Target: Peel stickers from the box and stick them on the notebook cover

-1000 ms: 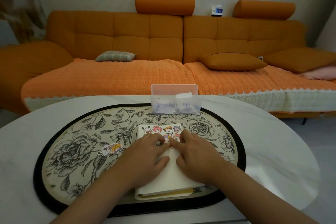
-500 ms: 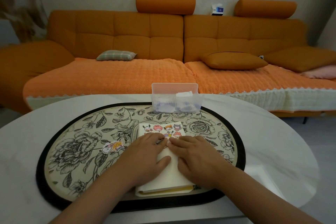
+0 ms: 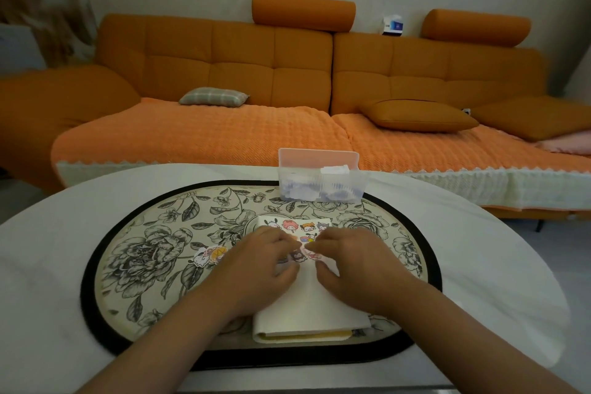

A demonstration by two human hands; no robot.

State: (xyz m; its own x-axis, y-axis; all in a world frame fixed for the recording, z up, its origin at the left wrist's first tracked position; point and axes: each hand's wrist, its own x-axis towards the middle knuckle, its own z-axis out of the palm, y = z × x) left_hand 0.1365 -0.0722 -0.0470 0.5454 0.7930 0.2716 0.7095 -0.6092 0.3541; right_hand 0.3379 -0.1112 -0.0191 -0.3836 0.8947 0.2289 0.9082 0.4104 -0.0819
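Where two hands (image 3: 256, 269) (image 3: 355, 265) rest, one notebook (image 3: 315, 305) lies.

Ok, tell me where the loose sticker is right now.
Head view: the loose sticker lies on the floral placemat, just left of the left hand, off the notebook.

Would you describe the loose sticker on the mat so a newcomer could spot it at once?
On the white table lies an oval floral mat with a notebook at its middle. Just left of the left hand, the loose sticker lies on the mat. It alone sits off the cover, apart from the other stickers.
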